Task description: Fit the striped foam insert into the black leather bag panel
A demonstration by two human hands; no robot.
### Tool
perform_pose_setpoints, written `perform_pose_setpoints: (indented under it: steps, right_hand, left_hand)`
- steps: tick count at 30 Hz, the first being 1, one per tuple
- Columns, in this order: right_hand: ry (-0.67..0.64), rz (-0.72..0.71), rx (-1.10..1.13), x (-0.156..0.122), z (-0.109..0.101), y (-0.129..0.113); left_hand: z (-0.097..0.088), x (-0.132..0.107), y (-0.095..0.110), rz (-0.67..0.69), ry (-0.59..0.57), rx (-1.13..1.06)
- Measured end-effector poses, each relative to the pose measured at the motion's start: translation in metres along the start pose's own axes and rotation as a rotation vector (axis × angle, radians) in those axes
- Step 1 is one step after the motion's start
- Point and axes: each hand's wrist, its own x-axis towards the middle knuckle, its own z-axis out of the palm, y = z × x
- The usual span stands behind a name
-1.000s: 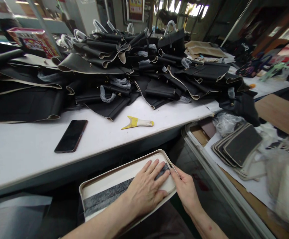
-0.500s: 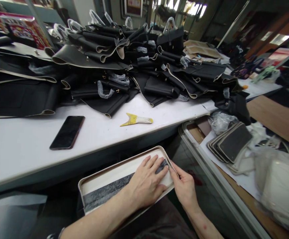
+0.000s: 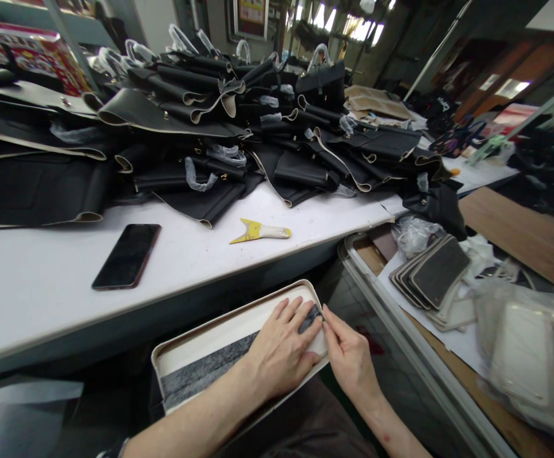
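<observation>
Tilted over my lap is a shallow, cream, tray-shaped piece (image 3: 224, 327) with rounded corners and a thin raised rim. A mottled dark grey strip (image 3: 210, 370) runs lengthwise along its inner face. Across that strip my left hand (image 3: 281, 346) lies flat, its fingers spread toward the right end. My right hand (image 3: 348, 346) pinches the rim at the right end between thumb and fingers, close to the left fingertips. The left forearm hides the near side of the piece.
A white table (image 3: 200, 254) carries a phone (image 3: 128, 256), a yellow-and-white forked tool (image 3: 259, 231) and a heap of black leather bags (image 3: 186, 121). To the right, a glass-sided case (image 3: 401, 343) holds stacked dark panels (image 3: 434, 270) and plastic-wrapped white pieces (image 3: 525, 356).
My right fingers have drawn in closer along the rim at the right end. The left hand stays flat in place. The whole view has shifted slightly.
</observation>
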Motion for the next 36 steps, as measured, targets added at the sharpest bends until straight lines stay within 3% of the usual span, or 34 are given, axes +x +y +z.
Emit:
perform_pose_setpoints:
  steps: [8,19,26,28,30,34,36]
  right_hand:
    - [-0.124,-0.069,-0.155,0.003,-0.004,0.0]
    - [-0.212,-0.274,-0.678,0.012,-0.009,-0.026]
    - [-0.315,-0.416,-0.838,0.021,-0.007,-0.043]
    - [-0.267,-0.378,-0.706,0.021,-0.012,-0.039]
    - [-0.209,-0.277,-0.395,0.02,-0.017,-0.024]
    - [0.029,0.268,0.544,0.012,-0.006,0.03]
    - [0.139,0.441,0.749,0.005,0.013,0.052]
  left_hand:
    - [-0.001,0.001,0.002,0.001,0.016,0.006]
    - [-0.008,0.006,-0.001,-0.048,0.074,-0.124]
    - [-0.016,0.02,0.005,0.011,-0.075,0.055]
    - [-0.015,0.019,0.005,0.034,-0.072,0.089]
    - [-0.014,0.017,0.003,0.055,-0.074,0.105]
    - [-0.015,0.015,0.001,0.066,-0.109,0.147]
    - [-0.016,0.016,0.002,0.062,-0.122,0.156]
